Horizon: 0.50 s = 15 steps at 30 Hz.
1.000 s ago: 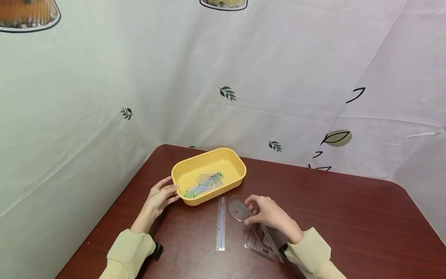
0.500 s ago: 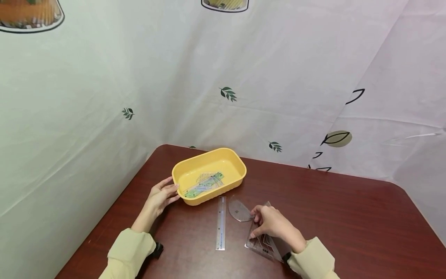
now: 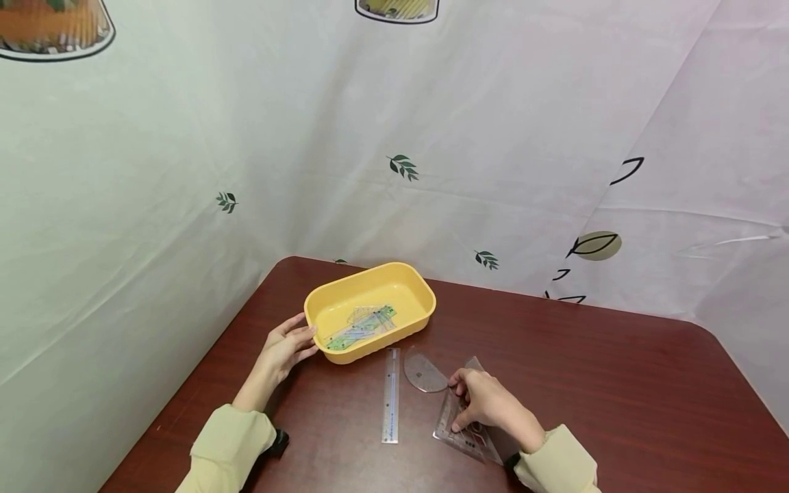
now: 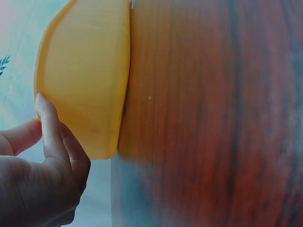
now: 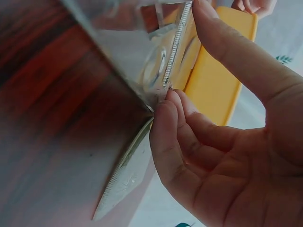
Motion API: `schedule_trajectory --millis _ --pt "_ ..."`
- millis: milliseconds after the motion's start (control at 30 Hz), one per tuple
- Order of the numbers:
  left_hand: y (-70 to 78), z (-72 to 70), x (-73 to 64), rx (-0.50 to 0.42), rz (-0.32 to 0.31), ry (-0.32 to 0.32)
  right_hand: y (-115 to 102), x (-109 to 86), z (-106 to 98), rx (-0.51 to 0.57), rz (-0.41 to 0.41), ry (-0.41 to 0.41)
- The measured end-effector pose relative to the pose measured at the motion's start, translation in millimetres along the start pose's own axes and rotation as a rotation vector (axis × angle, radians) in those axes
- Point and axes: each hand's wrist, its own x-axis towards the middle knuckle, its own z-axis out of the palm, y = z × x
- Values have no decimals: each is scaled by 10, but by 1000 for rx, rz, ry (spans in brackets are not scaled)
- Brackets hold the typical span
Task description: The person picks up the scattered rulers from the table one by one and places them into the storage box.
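My left hand (image 3: 280, 350) grips the near-left end of a yellow plastic tray (image 3: 394, 335). In the left wrist view its thumb and fingers pinch the tray's rim (image 4: 37, 80). A clear set square (image 3: 461, 441) lies on the table under my right hand (image 3: 488, 402). The right wrist view shows that hand's thumb and fingertips on the edges of the set square (image 5: 123, 49). Left of it lies a clear half-round protractor (image 3: 424, 373), beside the fingertips. Farther left is a clear straight ruler (image 3: 390, 397). Part of the set square is hidden by the hand.
Inside the tray lie several clear and green-patterned drawing pieces (image 3: 365, 327), overlapping. The dark red wooden table (image 3: 616, 383) extends to the right. A pale cloth (image 3: 493, 137) with leaf prints hangs behind the table and along its left side.
My right hand has moved from beside the protractor, rightward and toward me, onto the set square; its thumb and fingers have closed there. The left hand and tray stay put.
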Motion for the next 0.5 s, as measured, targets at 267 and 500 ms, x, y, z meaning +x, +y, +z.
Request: schedule_trajectory --millis 267,500 --pt "-1 -2 6 0 3 -1 27 -9 9 2 -9 1" --pt "10 -1 -5 -4 0 -6 53 -36 -38 -43 -31 7"
